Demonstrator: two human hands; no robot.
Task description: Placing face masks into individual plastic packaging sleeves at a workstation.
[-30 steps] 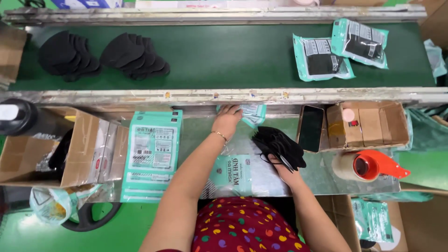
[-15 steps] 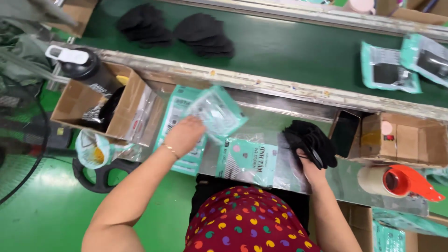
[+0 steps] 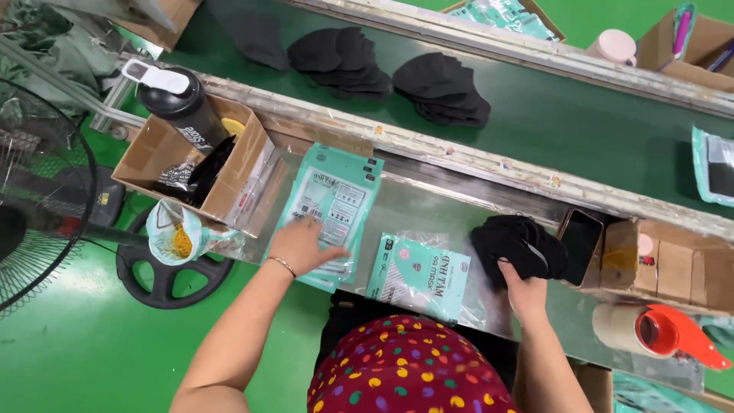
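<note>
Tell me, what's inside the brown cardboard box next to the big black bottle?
Inside the cardboard box sit black masks and a crinkly clear wrapper, with something yellow peeking behind the black bottle. The bottle and masks cover the box's bottom, so anything underneath is hidden.

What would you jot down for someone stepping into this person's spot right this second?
Left hand: flat, fingers spread, on the stack of teal pouches lying on the steel worktop; not gripping anything.
Right hand: closed on a bundle of black masks.
One teal pouch lies alone between the hands, in front of the person.
On the green belt: two piles of black masks on the far side; a filled pouch at the right edge.
Done: at least one pouch already packed and on the belt.
Left: the bundle in the right hand is not in a pouch yet.
</note>
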